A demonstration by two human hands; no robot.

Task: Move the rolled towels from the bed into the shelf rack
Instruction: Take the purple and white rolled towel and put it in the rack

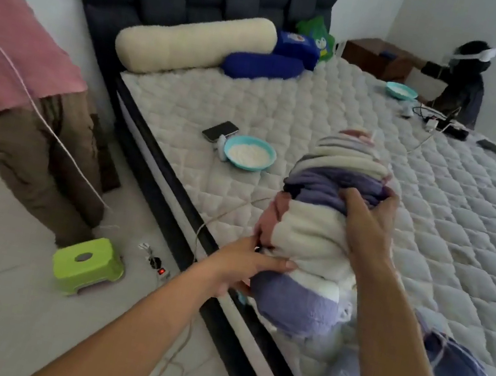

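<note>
the rolled towels (315, 232) lie bunched as one long bundle on the near part of the bed (433, 220), close to its left edge, purple, white and pink rolls packed side by side. the bundle's long axis runs away from the person, from the near mattress edge toward the middle of the bed, so it lies straight ahead between the two arms. an exact count of rolls cannot be made; several coloured bands show, at least five.

the left hand (247, 260) grips the near left side of the bundle, thumb laid across a white roll, its fingers tucked out of view. the right hand (367, 218) reaches further and clamps over the top at a purple roll, thumb and fingers curled into the cloth. the left hand is at the nearer end, the right nearer the middle.

the shelf rack is not in view, so which way the bundle must be carried cannot be told.

outward: two teal bowls (249, 153), one phone (220, 131) beside the nearer bowl, one cream bolster (196, 42), one green stool (87, 262) on the floor, and two other persons, one standing at the left (26, 82).
</note>
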